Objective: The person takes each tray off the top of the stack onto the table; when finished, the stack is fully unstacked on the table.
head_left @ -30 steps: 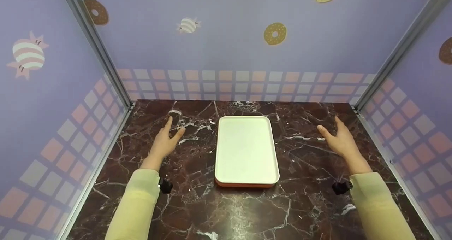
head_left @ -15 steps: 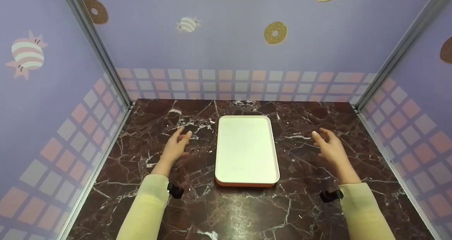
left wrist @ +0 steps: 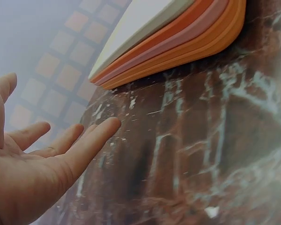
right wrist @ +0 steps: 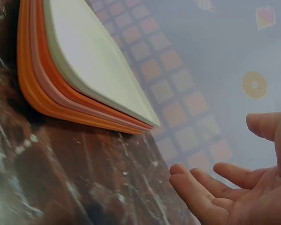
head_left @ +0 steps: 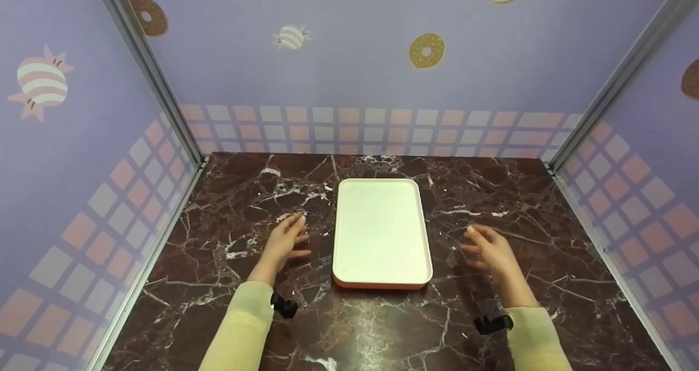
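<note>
A stack of several rectangular trays with rounded corners lies in the middle of the table, its top one a white tray (head_left: 380, 231). Below that, the wrist views show orange-red, pink and orange trays (left wrist: 210, 35). My left hand (head_left: 284, 243) hovers to the left of the stack, palm toward it, fingers relaxed and holding nothing. On the other side my right hand (head_left: 493, 253) mirrors it, thumb and fingers apart, also with nothing in them. A gap of bare table shows between each hand and the stack.
The dark red marble-patterned table (head_left: 377, 327) meets a purple back wall (head_left: 355, 76) printed with sweets and pink and white squares. Similar side walls (head_left: 49, 196) stand left and right, with grey metal posts (head_left: 158, 76) in the corners.
Both hands have moved inward toward the tray stack and nearer the front of the table, their fingers bending a little. The trays have stayed put.
</note>
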The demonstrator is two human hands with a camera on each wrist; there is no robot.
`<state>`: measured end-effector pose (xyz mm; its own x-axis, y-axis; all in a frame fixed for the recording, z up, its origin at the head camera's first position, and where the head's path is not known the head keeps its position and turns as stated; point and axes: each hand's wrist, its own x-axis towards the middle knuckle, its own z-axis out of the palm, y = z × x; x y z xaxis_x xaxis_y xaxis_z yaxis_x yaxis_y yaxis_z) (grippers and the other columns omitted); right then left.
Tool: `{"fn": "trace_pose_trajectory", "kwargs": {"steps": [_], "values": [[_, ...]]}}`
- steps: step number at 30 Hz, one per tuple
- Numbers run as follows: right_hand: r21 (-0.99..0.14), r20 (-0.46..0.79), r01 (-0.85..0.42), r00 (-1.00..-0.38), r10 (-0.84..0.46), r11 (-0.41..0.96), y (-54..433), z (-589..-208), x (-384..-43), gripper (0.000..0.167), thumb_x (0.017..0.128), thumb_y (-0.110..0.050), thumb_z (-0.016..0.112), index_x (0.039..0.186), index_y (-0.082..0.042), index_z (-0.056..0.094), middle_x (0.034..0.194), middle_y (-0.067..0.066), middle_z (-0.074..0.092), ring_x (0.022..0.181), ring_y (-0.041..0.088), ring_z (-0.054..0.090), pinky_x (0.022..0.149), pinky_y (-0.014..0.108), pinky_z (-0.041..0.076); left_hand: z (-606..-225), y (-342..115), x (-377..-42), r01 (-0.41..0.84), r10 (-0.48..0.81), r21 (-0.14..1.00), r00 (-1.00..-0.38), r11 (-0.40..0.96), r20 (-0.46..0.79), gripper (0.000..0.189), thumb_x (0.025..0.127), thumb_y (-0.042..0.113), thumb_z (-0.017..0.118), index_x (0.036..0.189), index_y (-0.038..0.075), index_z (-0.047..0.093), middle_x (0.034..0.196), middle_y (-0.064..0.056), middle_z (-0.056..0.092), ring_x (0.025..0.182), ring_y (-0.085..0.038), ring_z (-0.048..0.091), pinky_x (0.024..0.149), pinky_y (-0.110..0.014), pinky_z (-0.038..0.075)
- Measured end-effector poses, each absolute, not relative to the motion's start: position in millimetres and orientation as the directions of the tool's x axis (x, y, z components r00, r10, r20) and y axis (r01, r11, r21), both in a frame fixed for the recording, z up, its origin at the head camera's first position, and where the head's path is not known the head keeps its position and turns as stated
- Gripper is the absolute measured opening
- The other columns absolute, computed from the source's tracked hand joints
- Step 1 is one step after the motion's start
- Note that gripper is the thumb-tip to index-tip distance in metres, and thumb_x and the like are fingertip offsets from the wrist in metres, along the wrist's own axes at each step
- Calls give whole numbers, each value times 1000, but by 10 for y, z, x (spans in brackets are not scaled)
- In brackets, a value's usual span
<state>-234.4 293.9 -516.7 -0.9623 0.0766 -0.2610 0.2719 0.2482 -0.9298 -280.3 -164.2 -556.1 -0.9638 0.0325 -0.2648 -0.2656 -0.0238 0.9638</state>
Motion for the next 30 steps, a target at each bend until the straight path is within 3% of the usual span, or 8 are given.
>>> {"fn": "trace_pose_trajectory", "kwargs": {"steps": [5, 13, 18, 24, 30], "values": [[-936, -293, 301, -953, 70, 184, 2865, -5294, -2288, 71, 107, -44, 51, 156, 4, 33, 157, 30, 42, 128, 35, 64, 103, 51, 57, -5673, -1548, -2781, -297, 38, 952, -955, -71, -295, 66, 109, 38, 49, 162, 5, 27, 157, -30, 40, 141, -50, 47, 94, -57, 60], [-938, -323, 329, -943, 78, 103, 2711, -5466, -2205, 65, 107, -38, 54, 154, 5, 37, 154, 31, 45, 114, 25, 71, 94, 44, 62, -5802, -1428, -2770, -306, 63, 942, -952, -137, -300, 63, 109, 34, 52, 161, 5, 30, 156, -31, 42, 141, -51, 46, 98, -61, 57], [-939, -332, 338, -939, 89, 66, 2628, -5561, -2141, 65, 106, -38, 57, 151, 6, 40, 150, 32, 49, 109, 23, 72, 83, 33, 64, -5850, -1354, -2771, -306, 66, 945, -952, -120, -300, 60, 107, 29, 56, 159, 4, 36, 158, -28, 42, 141, -48, 47, 95, -57, 60], [-931, -356, 361, -930, 93, 46, 2507, -5650, -2094, 60, 106, -33, 58, 148, 6, 44, 149, 32, 49, 111, 27, 71, 82, 33, 63, -5896, -1286, -2778, -308, 81, 945, -950, -106, -300, 55, 105, 18, 61, 156, 5, 43, 156, -25, 45, 139, -46, 51, 91, -51, 63], [-929, -364, 369, -926, 101, 34, 2364, -5712, -2056, 55, 104, -26, 61, 146, 7, 48, 142, 29, 55, 95, 17, 72, 75, 28, 62, -5934, -1236, -2758, -284, 117, 955, -955, -86, -274, 55, 101, 10, 65, 152, 2, 47, 151, -28, 50, 131, -41, 59, 91, -52, 62]]}}
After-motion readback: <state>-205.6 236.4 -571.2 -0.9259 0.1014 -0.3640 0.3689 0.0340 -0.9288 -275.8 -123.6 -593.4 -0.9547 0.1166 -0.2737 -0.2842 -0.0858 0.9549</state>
